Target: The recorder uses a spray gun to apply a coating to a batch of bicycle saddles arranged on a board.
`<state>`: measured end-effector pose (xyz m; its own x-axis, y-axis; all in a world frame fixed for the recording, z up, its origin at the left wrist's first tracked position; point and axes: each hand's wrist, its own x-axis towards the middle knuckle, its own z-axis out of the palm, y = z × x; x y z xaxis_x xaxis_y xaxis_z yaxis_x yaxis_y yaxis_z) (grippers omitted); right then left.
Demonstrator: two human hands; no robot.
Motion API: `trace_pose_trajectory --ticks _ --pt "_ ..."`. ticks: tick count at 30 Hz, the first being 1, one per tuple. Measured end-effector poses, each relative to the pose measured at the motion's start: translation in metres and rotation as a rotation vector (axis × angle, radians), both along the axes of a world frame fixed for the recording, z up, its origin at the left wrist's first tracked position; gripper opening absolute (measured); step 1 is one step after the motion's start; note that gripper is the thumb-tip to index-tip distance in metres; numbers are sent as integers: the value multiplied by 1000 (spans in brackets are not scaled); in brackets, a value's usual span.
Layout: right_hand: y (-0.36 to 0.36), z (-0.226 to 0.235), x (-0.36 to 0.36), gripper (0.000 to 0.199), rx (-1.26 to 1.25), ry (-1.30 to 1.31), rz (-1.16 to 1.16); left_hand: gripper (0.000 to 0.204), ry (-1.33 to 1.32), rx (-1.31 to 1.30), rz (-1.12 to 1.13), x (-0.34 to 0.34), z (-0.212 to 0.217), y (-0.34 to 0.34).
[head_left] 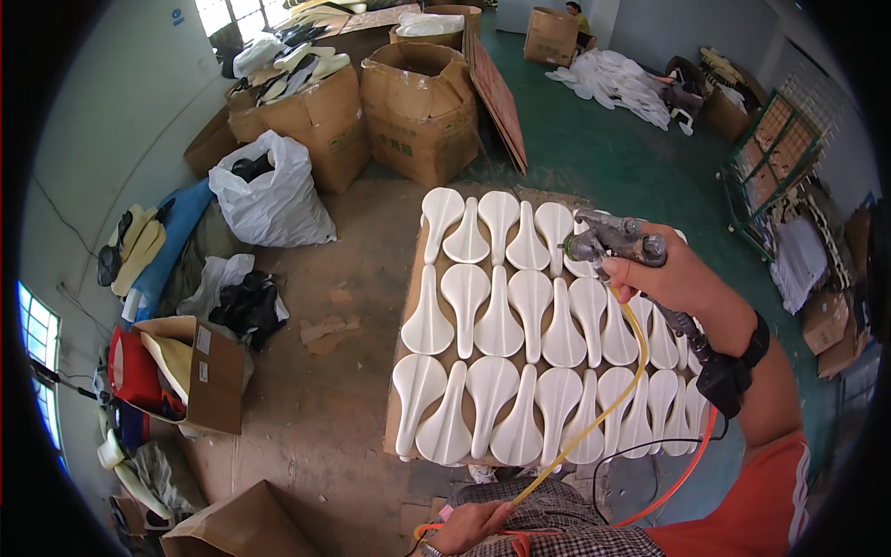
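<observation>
My right hand [670,278] is wrapped around a grimy spray gun [620,238], raised over the far right part of the board. White bicycle saddle pads [499,311] lie on that board in three rows, their wide and narrow ends alternating. From the gun a yellow hose [601,415] runs down across the pads to my left hand [471,526], low in front of my body, whose fingers close around it. An orange hose [682,483] and a thin black cable trail beside my right arm. Some far-right pads are hidden behind the gun and my hand.
Large cardboard boxes [418,121] stand beyond the board, near a leaning wooden panel [495,102]. To the left are a white plastic bag [274,195] and an open carton [215,376]. A wire rack [775,153] stands right; a person [580,23] is far back.
</observation>
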<state>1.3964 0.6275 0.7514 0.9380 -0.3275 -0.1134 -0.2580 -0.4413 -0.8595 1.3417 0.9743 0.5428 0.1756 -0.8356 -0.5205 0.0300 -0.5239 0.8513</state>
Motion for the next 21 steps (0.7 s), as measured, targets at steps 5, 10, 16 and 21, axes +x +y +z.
trace_pose_trajectory --ticks 5,10,16,21 --pt "-10 -1 -3 27 40 -11 -56 42 9 6 8 0 2 -1" --pt "7 5 6 26 -30 -16 40 42 -6 21 2 -2 3 1" --pt "1 7 29 28 -29 -102 -70 42 5 18 21 -4 2 1" --pt "9 6 36 28 -70 -116 30 41 -9 0 69 -10 -4 7"
